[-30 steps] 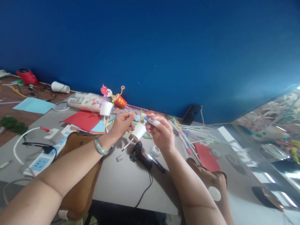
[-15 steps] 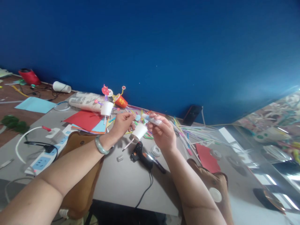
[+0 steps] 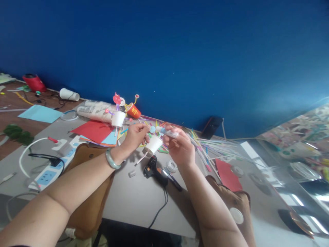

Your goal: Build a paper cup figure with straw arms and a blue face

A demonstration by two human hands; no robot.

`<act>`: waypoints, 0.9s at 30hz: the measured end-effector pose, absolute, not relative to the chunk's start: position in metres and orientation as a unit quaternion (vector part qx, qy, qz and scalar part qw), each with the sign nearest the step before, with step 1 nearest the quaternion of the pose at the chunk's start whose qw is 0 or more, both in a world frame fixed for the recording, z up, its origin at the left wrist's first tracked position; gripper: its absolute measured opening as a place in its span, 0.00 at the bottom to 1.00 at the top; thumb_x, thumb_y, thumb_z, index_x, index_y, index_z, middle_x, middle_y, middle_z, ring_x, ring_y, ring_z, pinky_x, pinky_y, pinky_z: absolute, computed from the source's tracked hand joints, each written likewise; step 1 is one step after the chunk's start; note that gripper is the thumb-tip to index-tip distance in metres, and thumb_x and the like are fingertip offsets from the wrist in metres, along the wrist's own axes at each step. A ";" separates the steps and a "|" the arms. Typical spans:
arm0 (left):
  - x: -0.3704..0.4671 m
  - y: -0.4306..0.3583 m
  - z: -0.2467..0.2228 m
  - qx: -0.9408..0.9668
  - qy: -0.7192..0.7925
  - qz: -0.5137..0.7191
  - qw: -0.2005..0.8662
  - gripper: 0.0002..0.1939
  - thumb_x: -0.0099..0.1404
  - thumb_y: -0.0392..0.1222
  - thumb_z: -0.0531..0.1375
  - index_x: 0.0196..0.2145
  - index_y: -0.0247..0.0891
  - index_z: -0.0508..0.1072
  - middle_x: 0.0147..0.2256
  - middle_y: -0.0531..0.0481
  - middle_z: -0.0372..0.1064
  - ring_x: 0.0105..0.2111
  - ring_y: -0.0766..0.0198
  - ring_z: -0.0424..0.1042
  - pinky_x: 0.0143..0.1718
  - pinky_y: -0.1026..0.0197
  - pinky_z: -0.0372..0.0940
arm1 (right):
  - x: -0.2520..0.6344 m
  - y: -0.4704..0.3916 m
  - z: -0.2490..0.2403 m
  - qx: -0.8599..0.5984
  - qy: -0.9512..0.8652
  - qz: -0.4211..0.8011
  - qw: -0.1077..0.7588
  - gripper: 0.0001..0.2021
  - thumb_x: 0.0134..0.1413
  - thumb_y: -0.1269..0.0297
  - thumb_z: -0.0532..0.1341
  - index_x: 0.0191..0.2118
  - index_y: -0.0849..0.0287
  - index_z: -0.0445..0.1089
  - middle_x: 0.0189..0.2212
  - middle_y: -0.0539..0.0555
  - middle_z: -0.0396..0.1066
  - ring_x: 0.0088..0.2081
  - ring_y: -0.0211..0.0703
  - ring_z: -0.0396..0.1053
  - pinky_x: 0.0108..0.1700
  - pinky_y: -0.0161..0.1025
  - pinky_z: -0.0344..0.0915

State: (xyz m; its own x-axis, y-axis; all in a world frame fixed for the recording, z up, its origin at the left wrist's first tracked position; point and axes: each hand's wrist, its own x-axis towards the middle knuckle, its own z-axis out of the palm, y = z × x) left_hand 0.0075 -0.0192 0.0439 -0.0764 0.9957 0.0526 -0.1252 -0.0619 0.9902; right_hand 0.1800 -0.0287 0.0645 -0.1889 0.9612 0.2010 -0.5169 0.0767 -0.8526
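Observation:
My left hand [image 3: 138, 134], with a pale bracelet at the wrist, pinches a small light-blue paper disc [image 3: 152, 129] at its edge. My right hand [image 3: 181, 147] is closed round a white glue stick [image 3: 170, 133], whose end points left at the disc and seems to touch or nearly touch it. Just below both hands a white paper cup [image 3: 154, 144] stands tilted, with a thin straw-like stick [image 3: 141, 159] reaching down from it. On the table under it lie a small translucent cap [image 3: 132, 174] and a black hot glue gun [image 3: 155, 171].
A decorated white cup [image 3: 118, 119] and a red cup [image 3: 134, 110] stand behind, beside a sleeve of stacked cups [image 3: 96, 111]. Loose straws [image 3: 218, 147] spread to the right. A power strip [image 3: 47, 176], red paper [image 3: 92, 130], a tape roll [image 3: 171, 166] and brown cushions [image 3: 88, 192] lie around.
The glue stick's end and the blue disc have come closer together. The whole view has shifted slightly; both hands keep their hold.

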 end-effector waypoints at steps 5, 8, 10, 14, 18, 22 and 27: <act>0.007 -0.018 0.041 0.462 0.469 0.561 0.502 0.09 0.67 0.39 0.59 0.31 0.33 0.75 0.15 0.54 0.67 0.13 0.71 0.63 0.15 0.70 0.58 | 0.181 -0.031 0.073 -0.226 -0.399 0.673 0.580 0.02 0.47 0.70 0.61 0.29 0.57 0.70 0.37 0.51 0.71 0.25 0.32 0.63 0.27 0.34 0.61; 0.006 -0.018 0.039 0.466 0.469 0.559 0.501 0.09 0.67 0.40 0.60 0.31 0.33 0.75 0.15 0.53 0.67 0.13 0.71 0.64 0.16 0.70 0.58 | 0.185 -0.030 0.076 -0.198 -0.365 0.698 0.583 0.03 0.47 0.70 0.60 0.30 0.56 0.67 0.37 0.51 0.70 0.23 0.31 0.59 0.23 0.32 0.59; 0.006 -0.018 0.038 0.470 0.469 0.556 0.501 0.09 0.67 0.41 0.60 0.31 0.33 0.75 0.15 0.53 0.68 0.13 0.71 0.64 0.16 0.69 0.58 | 0.188 -0.029 0.077 -0.180 -0.354 0.708 0.584 0.03 0.48 0.70 0.59 0.31 0.55 0.66 0.38 0.51 0.71 0.21 0.30 0.55 0.20 0.31 0.56; 0.007 -0.017 0.036 0.475 0.464 0.554 0.502 0.09 0.67 0.41 0.60 0.31 0.34 0.75 0.15 0.54 0.67 0.13 0.71 0.63 0.16 0.69 0.58 | 0.193 -0.028 0.076 -0.154 -0.349 0.725 0.574 0.02 0.50 0.68 0.58 0.32 0.54 0.65 0.42 0.51 0.73 0.18 0.28 0.48 0.17 0.29 0.51; 0.007 -0.018 0.036 0.479 0.460 0.554 0.502 0.10 0.66 0.42 0.60 0.31 0.34 0.75 0.15 0.54 0.68 0.13 0.72 0.62 0.16 0.70 0.57 | 0.195 -0.027 0.074 -0.158 -0.382 0.715 0.565 0.03 0.51 0.63 0.58 0.34 0.53 0.67 0.41 0.51 0.74 0.17 0.29 0.48 0.15 0.30 0.49; 0.007 -0.019 0.038 0.473 0.464 0.552 0.506 0.09 0.66 0.41 0.60 0.31 0.34 0.75 0.15 0.54 0.67 0.13 0.72 0.62 0.16 0.70 0.56 | 0.194 -0.029 0.073 -0.206 -0.447 0.664 0.563 0.10 0.53 0.57 0.58 0.41 0.50 0.70 0.35 0.48 0.72 0.17 0.30 0.51 0.17 0.32 0.52; 0.009 -0.020 0.042 0.470 0.463 0.551 0.511 0.08 0.64 0.40 0.60 0.31 0.33 0.75 0.14 0.55 0.67 0.12 0.72 0.62 0.15 0.71 0.55 | 0.190 -0.036 0.076 -0.236 -0.504 0.603 0.572 0.13 0.54 0.53 0.58 0.41 0.50 0.73 0.39 0.52 0.73 0.21 0.33 0.57 0.21 0.36 0.59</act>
